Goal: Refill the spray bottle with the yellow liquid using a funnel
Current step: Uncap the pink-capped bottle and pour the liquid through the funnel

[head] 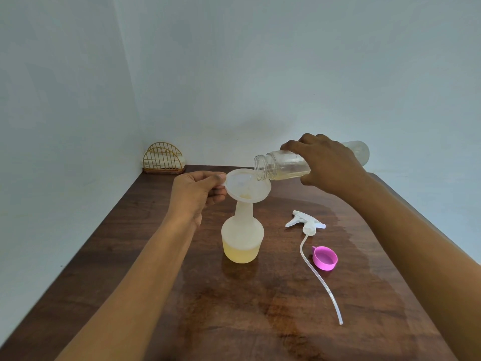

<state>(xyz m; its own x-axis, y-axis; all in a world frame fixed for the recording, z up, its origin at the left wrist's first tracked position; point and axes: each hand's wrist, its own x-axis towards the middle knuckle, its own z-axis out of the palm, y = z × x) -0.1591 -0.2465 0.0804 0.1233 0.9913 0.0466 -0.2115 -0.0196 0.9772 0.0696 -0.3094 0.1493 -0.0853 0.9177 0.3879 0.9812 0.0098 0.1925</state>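
At mid-table, on the dark wooden table [145, 269], the spray bottle [242, 230] stands upright, head off, with yellow liquid [240, 252] filling roughly its lower third. Funnel [247, 187] is seated in its narrow neck. Left hand [197, 194] pinches the funnel's rim tab between thumb and curled fingers. Right hand [328, 162] wraps the body of a clear bottle [281, 166] tipped almost level, its mouth just over the funnel's far edge, a thin yellow remnant along its lower side. Judgement: the spray bottle is light, frosted plastic and top-heavy under the funnel, so it is likely to tip; steady it at the rim or neck. The clear bottle looks thin-walled and nearly empty; a mid-body grip suits it, squeezed gently. Trigger head [305, 222] with its dip tube and a pink cap [325, 257] lie to the right.
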